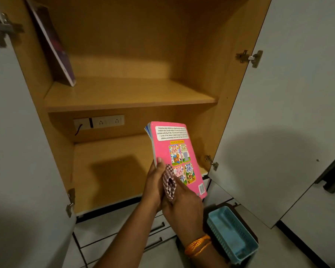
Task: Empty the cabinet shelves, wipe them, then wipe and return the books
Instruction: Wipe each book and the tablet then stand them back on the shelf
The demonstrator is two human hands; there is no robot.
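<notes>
Two hands: both meet at the lower edge of one pink book [174,157], held up in front of the open cabinet [203,55].
Head view, left hand [153,182]: fingers curled round the book's lower left edge, thumb on the cover; it carries the book.
Head view, right hand [182,206]: fingers bunched round a checked cloth [169,182], pressing it against the lower part of the cover.
Book's axis: long axis runs up and away from the hands, tilted a little left at the top; the unwiped cover lies above and beyond the cloth, so the wipe probably goes upward.
Nearer hand: the right, already touching through the cloth.
Shelves: upper shelf [128,93] holds one purple book [54,45] leaning on the left wall; lower shelf [112,171] lies behind the pink book.
Writing: "COPY COLOUR" reads on four small cover pictures; the white text box above them is too small to read; barcode at the lower right corner.
Elsewhere: blue basket [232,235] on the floor lower right; wall sockets [107,120] under the upper shelf.
</notes>
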